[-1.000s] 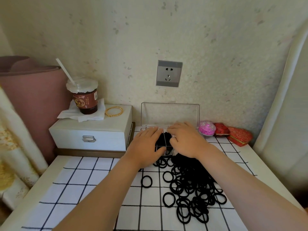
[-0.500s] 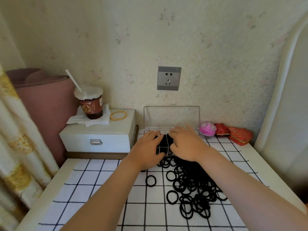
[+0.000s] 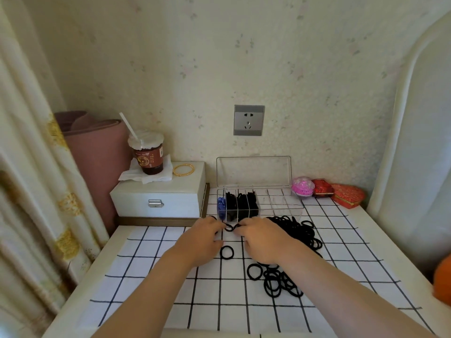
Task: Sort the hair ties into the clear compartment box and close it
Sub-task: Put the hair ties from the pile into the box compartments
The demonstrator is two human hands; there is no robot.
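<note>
Pinching one hair tie [image 3: 229,227] | left hand [image 3: 200,242], right hand [image 3: 264,243] grips | withdrawn from box [image 3: 284,208]

hair ties [image 3: 300,230] black | compartment box [image 3: 280,203] clear | tablecloth [image 3: 151,264] white, black grid | bangle [image 3: 174,170] gold

This was a home: floral wallpaper [image 3: 305,69] and a wall socket [image 3: 248,120] at twelve o'clock, a curtain [image 3: 29,191] at nine, a jewellery box [image 3: 170,198] carrying a drink cup [image 3: 147,154] at ten.
</note>
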